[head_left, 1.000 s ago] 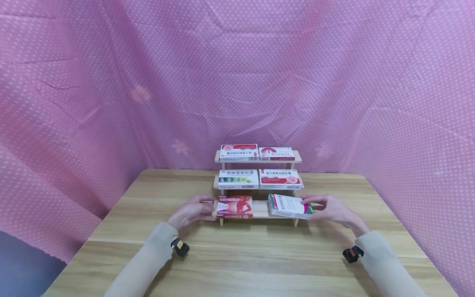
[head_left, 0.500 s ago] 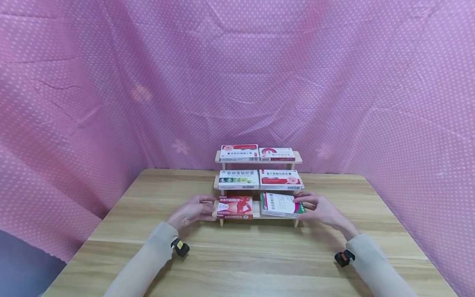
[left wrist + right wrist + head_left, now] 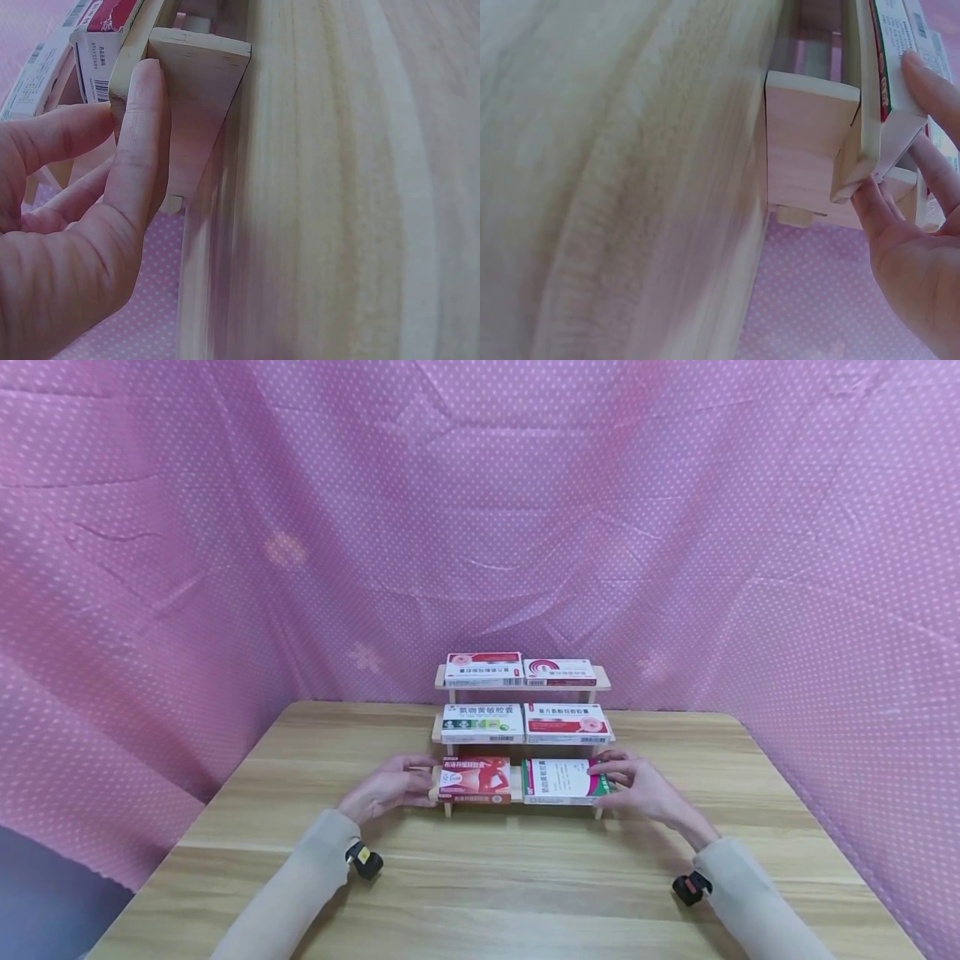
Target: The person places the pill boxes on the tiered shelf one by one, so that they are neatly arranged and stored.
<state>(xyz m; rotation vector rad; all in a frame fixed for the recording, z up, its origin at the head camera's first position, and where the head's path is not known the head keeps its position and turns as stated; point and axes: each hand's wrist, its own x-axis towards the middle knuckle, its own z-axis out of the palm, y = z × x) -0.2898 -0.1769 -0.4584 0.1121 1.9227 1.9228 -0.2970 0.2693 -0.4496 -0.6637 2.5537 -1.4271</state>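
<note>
A three-tier wooden display rack (image 3: 517, 783) carries medicine boxes on every tier. On its lowest tier, a white medicine box with green and magenta ends (image 3: 558, 778) lies flat at the right. My right hand (image 3: 647, 793) holds that box by its right end, fingers on the top and the end in the right wrist view. To its left lies a red medicine box (image 3: 474, 778), a narrow gap between the two. My left hand (image 3: 386, 789) pinches the left end of the lowest board, thumb against the board's edge (image 3: 139, 52) in the left wrist view.
The middle tier bears a white and green box (image 3: 482, 722) and a white and red box (image 3: 567, 722). Two more boxes, one of them red-topped (image 3: 483, 668), lie on the top tier. Pink dotted cloth (image 3: 480, 527) hangs behind the wooden table (image 3: 480, 893).
My right hand has moved left with the white and green box, which has gone from tilted to lying straight on the lowest tier. The left hand stays in place.
</note>
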